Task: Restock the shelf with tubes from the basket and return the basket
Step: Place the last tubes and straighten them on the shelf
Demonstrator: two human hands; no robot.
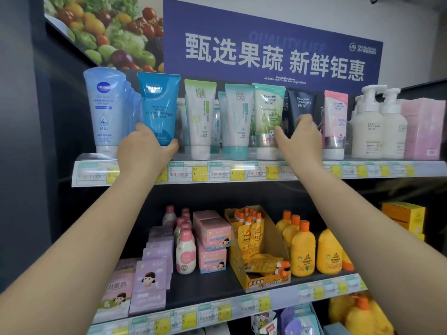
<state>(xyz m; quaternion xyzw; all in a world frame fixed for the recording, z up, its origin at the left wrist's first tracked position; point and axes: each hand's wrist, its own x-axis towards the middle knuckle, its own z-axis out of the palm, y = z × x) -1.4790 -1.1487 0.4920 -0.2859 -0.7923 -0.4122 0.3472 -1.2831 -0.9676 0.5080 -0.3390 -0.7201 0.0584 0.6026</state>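
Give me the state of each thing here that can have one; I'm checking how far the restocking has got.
left hand: grips the base of the bright blue tube, held upright at the top shelf edge.
right hand: fingers reach among the dark navy tube and its neighbours; grip hidden.
green tube: standing cap-down.
pump bottles: upright.
yellow display carton: open, partly filled.

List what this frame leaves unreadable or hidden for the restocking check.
- Basket: not in the head view at all.
- Base of the blue tube: covered by the left hand.
- Right hand fingertips: seen from behind, so what they touch near the navy tube is unclear.
- Price labels: too small and blurred.
- Rear tubes: hidden by the front ones.
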